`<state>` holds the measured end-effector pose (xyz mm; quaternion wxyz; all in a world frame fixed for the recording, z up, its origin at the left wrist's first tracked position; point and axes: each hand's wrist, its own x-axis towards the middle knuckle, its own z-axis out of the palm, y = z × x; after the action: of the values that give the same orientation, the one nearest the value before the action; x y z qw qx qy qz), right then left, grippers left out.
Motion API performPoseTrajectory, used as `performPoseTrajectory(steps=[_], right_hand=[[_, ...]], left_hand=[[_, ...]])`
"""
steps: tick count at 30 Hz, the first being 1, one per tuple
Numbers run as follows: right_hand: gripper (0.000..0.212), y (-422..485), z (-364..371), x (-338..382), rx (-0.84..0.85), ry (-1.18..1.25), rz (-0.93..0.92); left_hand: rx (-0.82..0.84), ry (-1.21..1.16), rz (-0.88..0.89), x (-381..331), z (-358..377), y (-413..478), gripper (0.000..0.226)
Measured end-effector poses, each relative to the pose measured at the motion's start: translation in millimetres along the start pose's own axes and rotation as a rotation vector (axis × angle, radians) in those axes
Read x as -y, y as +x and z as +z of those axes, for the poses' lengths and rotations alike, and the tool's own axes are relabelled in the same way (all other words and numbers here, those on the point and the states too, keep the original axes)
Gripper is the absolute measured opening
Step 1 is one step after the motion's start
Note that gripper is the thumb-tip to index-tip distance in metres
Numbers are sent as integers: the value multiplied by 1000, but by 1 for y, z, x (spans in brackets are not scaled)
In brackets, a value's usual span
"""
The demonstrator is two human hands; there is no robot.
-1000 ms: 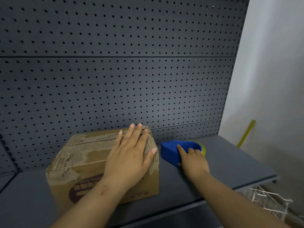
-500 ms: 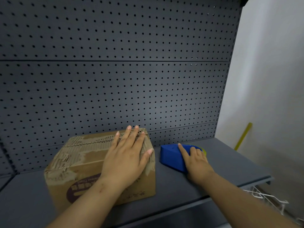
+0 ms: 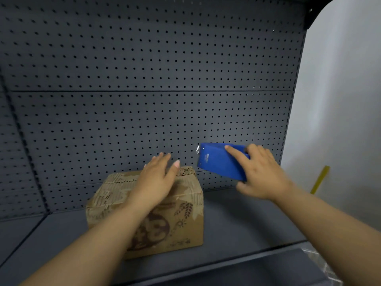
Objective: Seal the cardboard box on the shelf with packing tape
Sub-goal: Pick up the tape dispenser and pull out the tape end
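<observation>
Two hands are working: the left hand (image 3: pixel 153 180) is lying flat and open on the cardboard box (image 3: pixel 156 211), which is sitting on the shelf (image 3: pixel 247 219), while the right hand (image 3: pixel 260 174) is gripping the blue tape dispenser (image 3: pixel 218 162), raised at the box's 2 o'clock. Bringing tape to the box seems underway; next, its front edge needs landing on the top seam.

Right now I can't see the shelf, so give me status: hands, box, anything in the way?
Left hand flat on cardboard box. Right hand holds blue tape dispenser aloft, right of box. No tape laid yet. Nothing in the way.
</observation>
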<state>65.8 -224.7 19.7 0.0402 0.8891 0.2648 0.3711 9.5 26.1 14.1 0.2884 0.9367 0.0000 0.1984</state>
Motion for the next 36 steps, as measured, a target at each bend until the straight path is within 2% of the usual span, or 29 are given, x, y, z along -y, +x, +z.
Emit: performPoseTrajectory(steps=[6,9,11,16,24,31,36], right_hand=[[88,26,-55,36,-27,71,-149],[85,32,-70,57,-16,120,-169],[84,37,-77,69,10,144,-175],[92,47,-88,95,113,195,-193],[106,65,-93,134,129,163,-161],[93,79,-90,165,116,93,-163],[97,87,-88,175,133,63,-140]], left_hand=[[9,-764,-277,-5,-40,7,61],[-12,-1116,-308,1,-57,4,59],[-2,-1250,-286,5,-69,0,59],[-61,-1300,-267,23,-93,-9,14],[-81,-1259,-287,55,-114,-11,10],[-215,-1188,-343,79,-123,-10,11],[-201,-1159,-308,95,-134,-1,9]])
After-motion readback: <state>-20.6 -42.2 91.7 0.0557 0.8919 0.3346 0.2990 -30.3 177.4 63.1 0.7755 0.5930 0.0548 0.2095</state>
